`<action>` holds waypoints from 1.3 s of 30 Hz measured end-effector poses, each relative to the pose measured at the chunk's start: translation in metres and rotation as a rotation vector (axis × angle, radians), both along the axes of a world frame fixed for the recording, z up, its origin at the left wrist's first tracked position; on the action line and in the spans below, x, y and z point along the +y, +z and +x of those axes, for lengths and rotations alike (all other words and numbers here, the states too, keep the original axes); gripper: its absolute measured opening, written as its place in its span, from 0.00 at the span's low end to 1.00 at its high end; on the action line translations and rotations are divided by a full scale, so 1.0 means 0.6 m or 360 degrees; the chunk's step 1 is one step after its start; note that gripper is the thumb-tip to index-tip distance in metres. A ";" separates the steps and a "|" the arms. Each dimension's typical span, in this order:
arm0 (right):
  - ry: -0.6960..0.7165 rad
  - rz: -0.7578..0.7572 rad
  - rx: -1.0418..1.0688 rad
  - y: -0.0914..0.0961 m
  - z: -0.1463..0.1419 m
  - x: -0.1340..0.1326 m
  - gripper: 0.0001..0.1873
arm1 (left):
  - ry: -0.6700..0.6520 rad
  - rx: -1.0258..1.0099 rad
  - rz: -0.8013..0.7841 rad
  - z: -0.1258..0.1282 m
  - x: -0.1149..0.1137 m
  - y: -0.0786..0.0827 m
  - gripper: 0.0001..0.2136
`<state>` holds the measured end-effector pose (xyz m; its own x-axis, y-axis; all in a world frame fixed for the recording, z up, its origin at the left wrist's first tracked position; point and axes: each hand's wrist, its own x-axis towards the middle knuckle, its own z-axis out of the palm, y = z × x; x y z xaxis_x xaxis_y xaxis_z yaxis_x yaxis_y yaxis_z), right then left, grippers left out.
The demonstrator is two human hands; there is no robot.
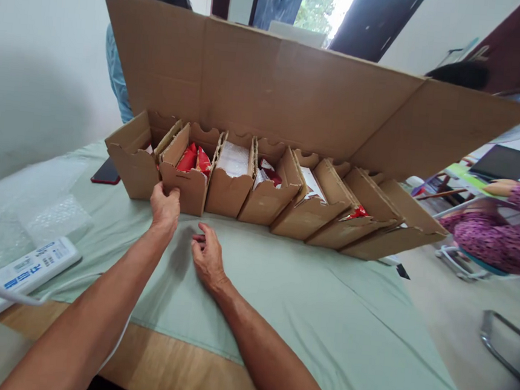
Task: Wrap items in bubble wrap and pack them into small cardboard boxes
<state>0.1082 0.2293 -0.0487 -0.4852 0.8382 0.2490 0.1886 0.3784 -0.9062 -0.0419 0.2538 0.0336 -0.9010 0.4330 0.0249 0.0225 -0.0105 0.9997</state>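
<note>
Several narrow cardboard boxes stand side by side in a row. My left hand point(167, 206) grips the lower left front edge of the second cardboard box point(186, 190) from the left, its fingertips partly hidden at the gap. Red packets point(194, 158) lie inside that box. My right hand point(208, 254) is just in front of the row, low over the green cloth, fingers loosely bent and apart, holding nothing. Beside the gripped box are the leftmost box point(128, 168) and a box with bubble wrap point(234, 158) inside.
A tall cardboard panel point(274, 81) rises behind the row. Left on the green cloth point(306, 296) lie a dark phone point(106, 171), bubble wrap point(52, 219) and a white power strip point(39, 267) with a cable. Rightward sits a person in a purple patterned sleeve point(507, 223); another person is behind the panel.
</note>
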 end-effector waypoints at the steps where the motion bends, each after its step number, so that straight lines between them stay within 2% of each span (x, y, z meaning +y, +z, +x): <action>1: 0.0006 0.0002 0.0007 0.000 0.000 0.000 0.26 | 0.0002 0.0016 -0.0008 0.000 0.008 0.001 0.16; 5: 0.0006 0.0002 0.0026 0.002 -0.001 0.000 0.24 | -0.0003 0.0033 -0.0028 0.002 0.024 0.006 0.14; 8: 0.0004 -0.0009 0.0030 0.005 0.000 0.001 0.23 | -0.0055 0.0000 -0.0019 0.010 0.009 0.006 0.17; 11: 0.0028 -0.0002 0.0022 0.009 0.003 0.001 0.20 | -0.0130 -0.0066 0.0000 0.032 -0.040 0.007 0.24; 14: 0.0069 0.0005 0.0003 0.022 0.005 0.002 0.16 | -0.0200 -0.0130 0.0004 0.073 -0.126 0.021 0.31; 16: 0.0104 0.0037 -0.0020 0.046 -0.001 0.005 0.14 | -0.0298 -0.0095 0.0037 0.108 -0.190 0.038 0.32; 17: 0.0129 0.0072 -0.0032 0.065 -0.008 0.008 0.14 | -0.0393 0.0021 0.0053 0.126 -0.219 0.047 0.32; 19: 0.0209 0.0182 -0.0059 0.114 -0.033 0.018 0.16 | -0.0593 0.0307 0.0134 0.153 -0.264 0.060 0.31; 21: 0.0299 0.0339 -0.0139 0.173 -0.071 0.029 0.20 | -0.0656 0.0481 0.0191 0.162 -0.290 0.062 0.28; 23: 0.0358 0.0514 -0.0343 0.231 -0.119 0.041 0.26 | -0.0623 0.0486 0.0177 0.154 -0.300 0.053 0.25; 25: 0.0366 0.0659 -0.0649 0.276 -0.170 0.052 0.34 | -0.0575 0.0417 0.0111 0.135 -0.303 0.036 0.23; 28: 0.0292 0.0754 -0.1053 0.309 -0.236 0.069 0.38 | -0.0526 0.0375 0.0006 0.101 -0.315 0.008 0.23; 30: 0.0218 0.0773 -0.1154 0.311 -0.264 0.080 0.31 | -0.0481 0.0346 -0.0067 0.082 -0.330 -0.011 0.22; 33: 0.0172 0.0788 -0.1133 0.301 -0.277 0.083 0.18 | -0.0372 0.0204 -0.0164 0.058 -0.356 -0.037 0.23; 36: 0.0207 0.0769 -0.1068 0.290 -0.261 0.063 0.15 | -0.0217 -0.0041 -0.0213 0.038 -0.375 -0.056 0.31; 39: 0.0285 0.0739 -0.0941 0.285 -0.223 0.024 0.13 | -0.0039 -0.0127 -0.0091 0.023 -0.383 -0.059 0.36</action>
